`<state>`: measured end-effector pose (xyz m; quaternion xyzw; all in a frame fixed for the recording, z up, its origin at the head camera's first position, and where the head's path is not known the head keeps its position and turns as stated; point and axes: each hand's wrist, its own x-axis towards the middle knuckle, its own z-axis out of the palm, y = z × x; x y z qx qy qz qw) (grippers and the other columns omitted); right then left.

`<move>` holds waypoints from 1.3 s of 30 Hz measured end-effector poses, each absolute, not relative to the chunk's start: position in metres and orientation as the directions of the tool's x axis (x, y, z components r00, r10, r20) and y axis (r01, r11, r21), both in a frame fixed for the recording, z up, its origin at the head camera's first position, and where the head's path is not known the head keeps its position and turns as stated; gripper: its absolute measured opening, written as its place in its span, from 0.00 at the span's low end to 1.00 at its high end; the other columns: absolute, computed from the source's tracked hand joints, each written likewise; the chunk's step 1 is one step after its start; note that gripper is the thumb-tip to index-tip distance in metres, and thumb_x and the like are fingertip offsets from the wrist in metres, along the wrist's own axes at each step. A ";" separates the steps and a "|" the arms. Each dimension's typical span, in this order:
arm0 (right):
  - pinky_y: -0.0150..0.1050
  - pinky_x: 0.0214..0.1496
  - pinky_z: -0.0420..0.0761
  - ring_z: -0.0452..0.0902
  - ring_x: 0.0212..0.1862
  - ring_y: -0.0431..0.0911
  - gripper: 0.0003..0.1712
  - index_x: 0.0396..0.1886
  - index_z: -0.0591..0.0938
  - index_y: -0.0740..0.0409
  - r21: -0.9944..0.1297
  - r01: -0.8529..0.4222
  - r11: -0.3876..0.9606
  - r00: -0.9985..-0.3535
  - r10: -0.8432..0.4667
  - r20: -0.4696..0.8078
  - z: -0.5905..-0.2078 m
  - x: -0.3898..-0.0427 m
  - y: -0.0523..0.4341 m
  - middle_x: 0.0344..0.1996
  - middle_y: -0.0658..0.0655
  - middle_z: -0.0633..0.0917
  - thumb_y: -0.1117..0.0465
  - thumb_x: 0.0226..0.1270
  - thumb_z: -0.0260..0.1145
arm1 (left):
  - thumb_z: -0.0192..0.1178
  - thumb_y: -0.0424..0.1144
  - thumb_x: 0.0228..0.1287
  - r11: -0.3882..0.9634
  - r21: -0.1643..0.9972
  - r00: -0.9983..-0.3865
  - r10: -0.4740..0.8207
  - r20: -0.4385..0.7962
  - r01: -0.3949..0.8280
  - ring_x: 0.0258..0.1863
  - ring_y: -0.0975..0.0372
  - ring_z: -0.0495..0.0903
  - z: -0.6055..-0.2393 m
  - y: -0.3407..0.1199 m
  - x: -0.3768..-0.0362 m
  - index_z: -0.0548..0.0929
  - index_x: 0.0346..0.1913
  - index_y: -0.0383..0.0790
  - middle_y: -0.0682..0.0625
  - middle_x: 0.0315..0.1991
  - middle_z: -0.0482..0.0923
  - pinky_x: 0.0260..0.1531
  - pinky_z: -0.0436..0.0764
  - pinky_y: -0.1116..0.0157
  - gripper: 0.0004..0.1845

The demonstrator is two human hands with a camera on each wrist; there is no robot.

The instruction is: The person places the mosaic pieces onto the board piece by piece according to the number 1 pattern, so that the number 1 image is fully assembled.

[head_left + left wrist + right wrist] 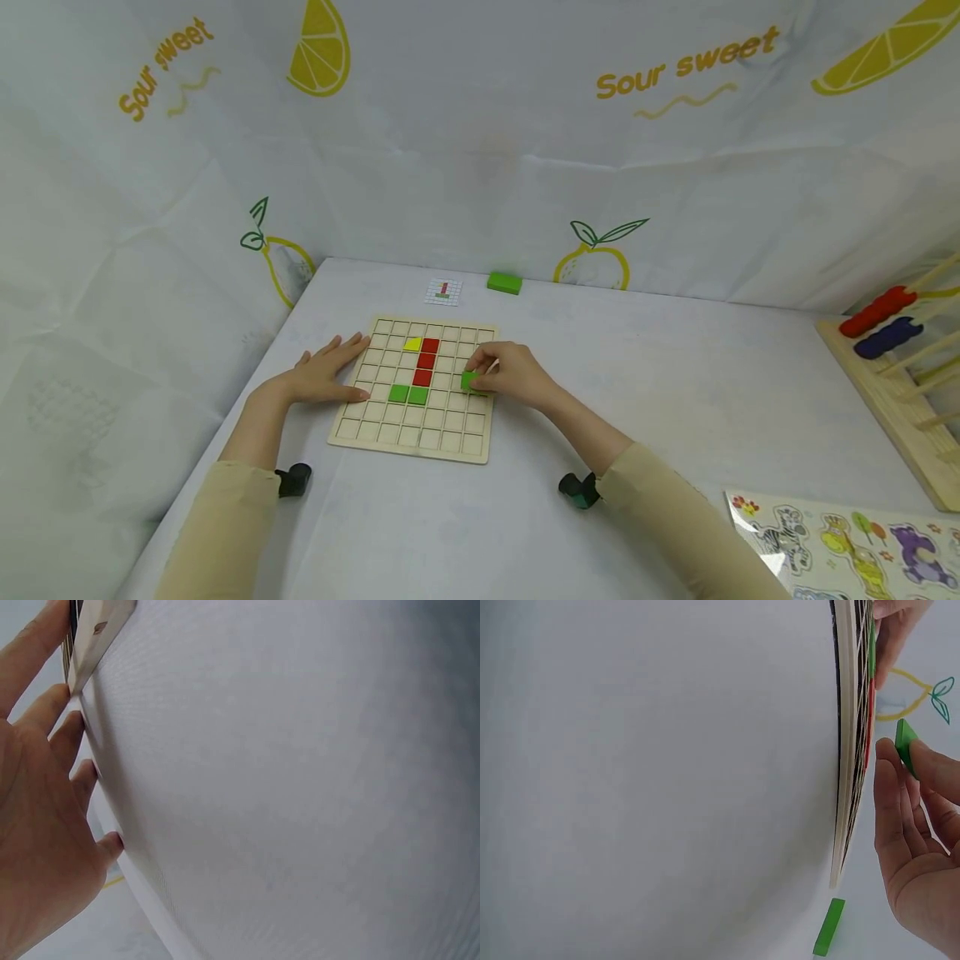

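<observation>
Green tile (469, 381) sits pinched in the right hand (510, 375), its fingers curled round it over the wooden grid board (408, 442), at about 3 o'clock from the red column (426, 361). The left hand (326, 372) rests flat on the board's 9 o'clock edge, fingers straight and slightly spread. "Sour sweet" (686, 65) reads on the backdrop. At 12 o'clock lie a pattern card (443, 291), its print too small to read, and a green block (504, 282). An animal sticker sheet (847, 542) is cut off at the corner, perhaps showing a zebra.
</observation>
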<state>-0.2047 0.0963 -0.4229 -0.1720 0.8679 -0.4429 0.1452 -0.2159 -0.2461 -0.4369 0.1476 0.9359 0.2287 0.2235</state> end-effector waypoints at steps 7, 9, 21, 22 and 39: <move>0.29 0.36 0.77 0.76 0.32 0.40 0.07 0.36 0.86 0.55 -0.809 -0.164 0.565 -0.911 -0.401 -0.095 -0.431 -0.204 0.077 0.31 0.52 0.84 0.65 0.58 0.73 | 0.64 0.66 0.56 0.842 0.507 -0.852 0.395 -0.344 0.185 0.81 0.42 0.34 -0.437 -0.247 -0.216 0.46 0.80 0.48 0.43 0.82 0.39 0.69 0.32 0.27 0.56; 0.30 0.37 0.77 0.76 0.33 0.40 0.06 0.37 0.86 0.56 -0.807 -0.171 0.565 -0.912 -0.401 -0.087 -0.432 -0.203 0.072 0.32 0.53 0.85 0.66 0.59 0.72 | 0.64 0.65 0.56 0.843 0.505 -0.852 0.393 -0.345 0.184 0.81 0.41 0.34 -0.436 -0.246 -0.216 0.47 0.80 0.48 0.43 0.82 0.40 0.69 0.32 0.27 0.56; 0.28 0.36 0.78 0.78 0.32 0.39 0.04 0.36 0.87 0.60 -0.815 -0.174 0.552 -0.910 -0.407 -0.081 -0.430 -0.198 0.056 0.31 0.54 0.88 0.67 0.61 0.70 | 0.65 0.62 0.57 0.851 0.498 -0.854 0.378 -0.357 0.168 0.81 0.42 0.34 -0.440 -0.247 -0.219 0.46 0.80 0.48 0.45 0.82 0.39 0.70 0.32 0.28 0.56; 0.28 0.36 0.78 0.78 0.32 0.39 0.04 0.35 0.87 0.60 -0.816 -0.170 0.552 -0.909 -0.408 -0.086 -0.430 -0.197 0.055 0.31 0.54 0.88 0.67 0.61 0.70 | 0.65 0.63 0.57 0.852 0.496 -0.855 0.374 -0.358 0.165 0.81 0.42 0.34 -0.441 -0.248 -0.220 0.46 0.80 0.49 0.45 0.82 0.39 0.70 0.32 0.28 0.56; 0.27 0.34 0.78 0.79 0.31 0.38 0.03 0.34 0.88 0.59 -0.779 -0.213 0.590 -0.901 -0.428 -0.077 -0.432 -0.195 0.051 0.30 0.54 0.89 0.67 0.60 0.70 | 0.66 0.60 0.58 0.844 0.509 -0.855 0.382 -0.351 0.168 0.80 0.40 0.35 -0.434 -0.243 -0.215 0.47 0.80 0.45 0.41 0.82 0.40 0.69 0.33 0.27 0.55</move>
